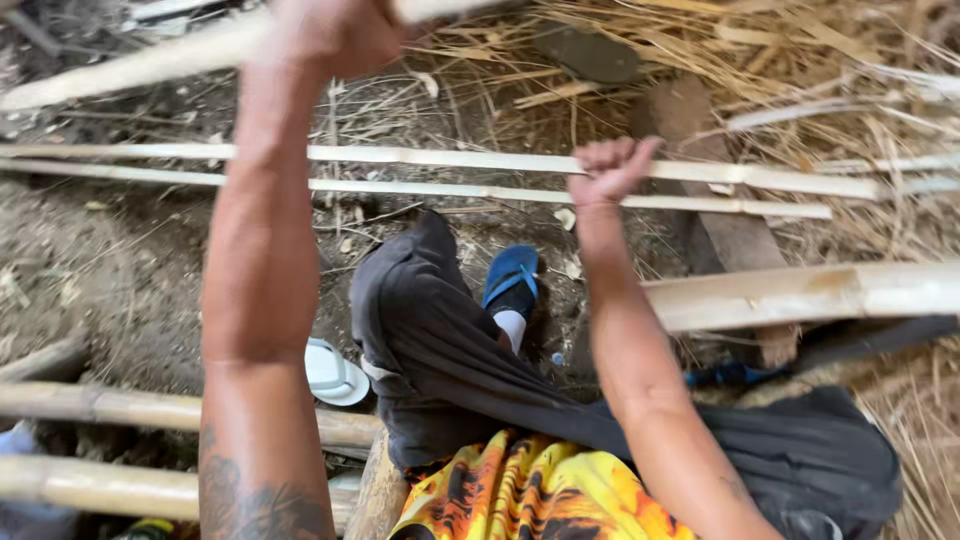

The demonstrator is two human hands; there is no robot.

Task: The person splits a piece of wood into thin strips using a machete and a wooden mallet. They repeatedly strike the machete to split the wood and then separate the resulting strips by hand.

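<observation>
Left hand (335, 30) raised at the top edge, fingers clenched around a thick pale bamboo pole (150, 60) slanting off to the left. Right hand (612, 168) fisted around the thin split strips (450, 160) lying crosswise over the dirt. Little free room: stacked poles (100, 405) at left, a wide split slat (800, 292) at right. Bare earth ground (120, 270), dry straw (800, 60) beyond. Blue sandal (512, 275) between the forearms.
</observation>
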